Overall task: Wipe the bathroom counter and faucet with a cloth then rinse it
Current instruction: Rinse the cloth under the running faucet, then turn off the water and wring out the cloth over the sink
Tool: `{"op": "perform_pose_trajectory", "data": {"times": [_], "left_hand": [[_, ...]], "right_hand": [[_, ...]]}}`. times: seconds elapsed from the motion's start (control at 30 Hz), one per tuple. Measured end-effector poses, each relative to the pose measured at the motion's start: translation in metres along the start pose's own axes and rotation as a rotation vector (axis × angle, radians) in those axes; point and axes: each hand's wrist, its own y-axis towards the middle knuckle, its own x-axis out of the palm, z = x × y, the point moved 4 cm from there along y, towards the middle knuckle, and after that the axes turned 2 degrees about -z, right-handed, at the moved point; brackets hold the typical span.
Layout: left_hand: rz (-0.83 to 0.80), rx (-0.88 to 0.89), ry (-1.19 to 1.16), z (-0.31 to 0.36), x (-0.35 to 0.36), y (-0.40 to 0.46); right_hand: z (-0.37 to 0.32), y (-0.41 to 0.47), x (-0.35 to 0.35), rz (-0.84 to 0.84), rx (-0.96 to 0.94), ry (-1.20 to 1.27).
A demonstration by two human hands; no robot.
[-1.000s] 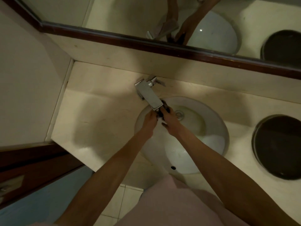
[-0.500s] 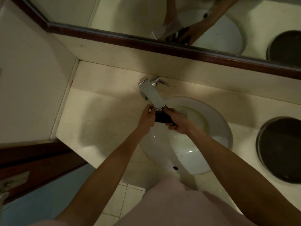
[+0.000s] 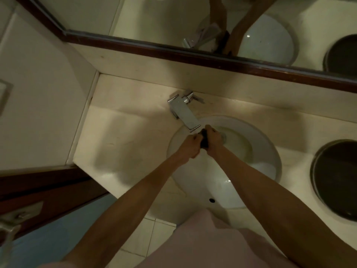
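Observation:
A small dark cloth (image 3: 204, 141) is bunched between both my hands over the white sink basin (image 3: 257, 151), just below the spout of the chrome faucet (image 3: 185, 115). My left hand (image 3: 190, 145) is closed on the cloth's left end and my right hand (image 3: 213, 139) on its right end; most of the cloth is hidden inside the fists. The faucet rises from the cream stone counter (image 3: 123, 136) at the back of the basin. I cannot make out any running water.
A dark round bin opening (image 3: 336, 178) is set in the counter to the right. A wood-framed mirror (image 3: 173, 22) runs along the back wall. A cream wall (image 3: 38, 93) closes the left side, with a dark wooden door edge (image 3: 38, 190) below it.
My hands stayed under the spout and drew closer together, squeezing the cloth tighter between them. The view shifted slightly.

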Motion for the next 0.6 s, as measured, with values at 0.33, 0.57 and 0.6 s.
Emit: {"op": "perform_pose_trajectory", "data": {"times": [0.33,0.57,0.6], "left_hand": [[0.397,0.626,0.939,0.121,-0.043,-0.016],[0.357,0.757,1.189,0.112,-0.047,0.005],[0.349,0.772,1.167,0.109,-0.050,0.000]], "right_hand": [[0.007,-0.036,0.037,-0.532,0.221,0.252],[0.007,-0.060,0.002,-0.444,0.201,0.308],[0.008,-0.065,-0.008,-0.425,0.213,0.340]]}}
